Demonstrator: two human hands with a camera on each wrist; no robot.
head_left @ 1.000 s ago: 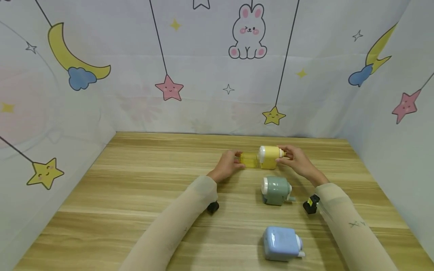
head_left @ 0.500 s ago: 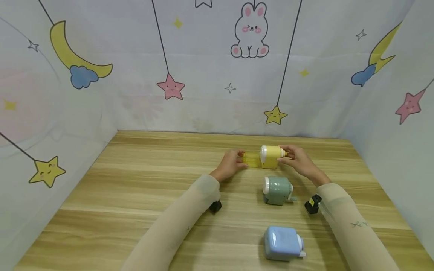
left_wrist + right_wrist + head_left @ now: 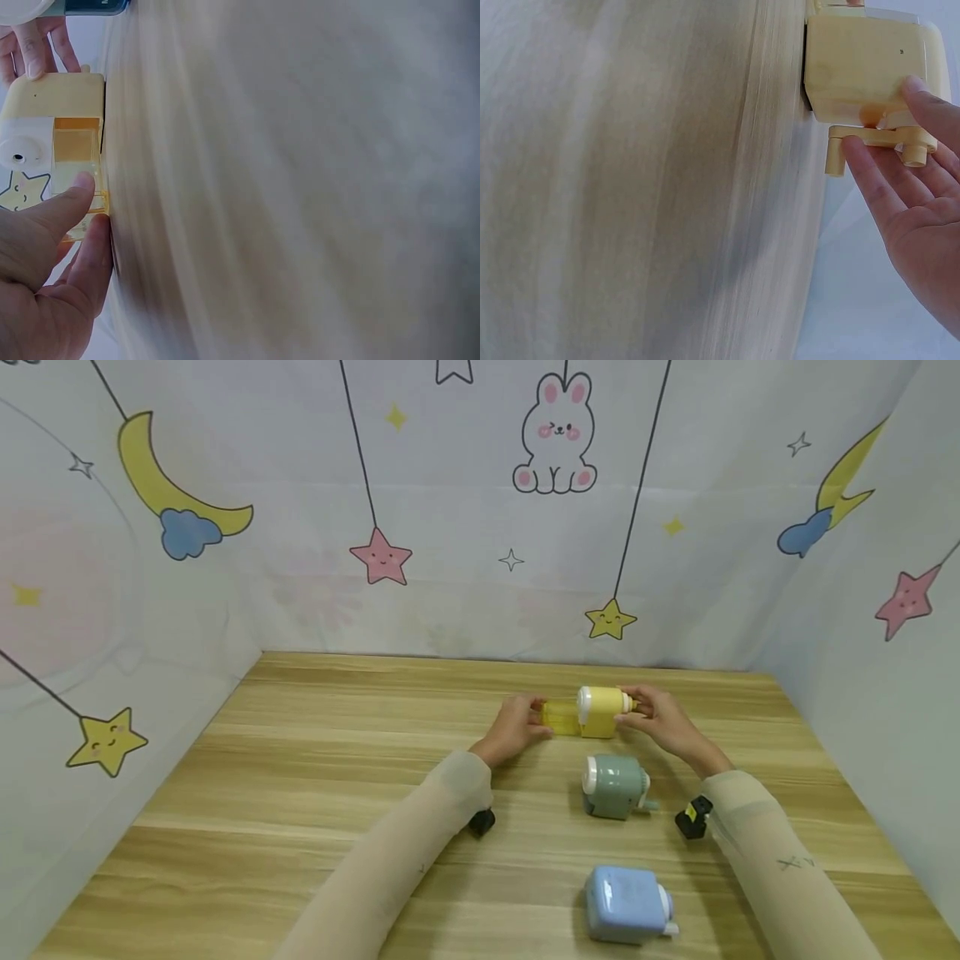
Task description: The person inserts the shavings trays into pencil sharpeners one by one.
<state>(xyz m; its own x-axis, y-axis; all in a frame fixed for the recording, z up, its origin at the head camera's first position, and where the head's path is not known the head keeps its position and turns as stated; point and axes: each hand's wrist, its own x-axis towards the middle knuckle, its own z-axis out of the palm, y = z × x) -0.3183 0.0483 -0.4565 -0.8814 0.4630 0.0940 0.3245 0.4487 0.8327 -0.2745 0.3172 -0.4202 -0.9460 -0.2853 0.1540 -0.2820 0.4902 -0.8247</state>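
Note:
A yellow crank pencil sharpener (image 3: 597, 712) with a white front stands far back on the table, its clear yellow shavings drawer (image 3: 559, 718) sticking out on the left. My left hand (image 3: 517, 728) pinches the drawer's outer end between thumb and fingers, as the left wrist view shows. My right hand (image 3: 660, 718) holds the sharpener at its crank end. In the right wrist view the thumb (image 3: 928, 105) presses the body's side and a finger touches the crank arm (image 3: 866, 136); the other fingers are partly hidden behind the crank.
Nearer than the yellow one stand a green crank sharpener (image 3: 615, 787) and a blue crank sharpener (image 3: 628, 904), both between the forearms. The wooden table (image 3: 315, 760) ends at a white patterned cloth (image 3: 465, 510) behind and at both sides.
My left hand has moved slightly right, and the drawer sticks out a little less from the yellow sharpener. The right hand keeps its hold; the view has shifted slightly.

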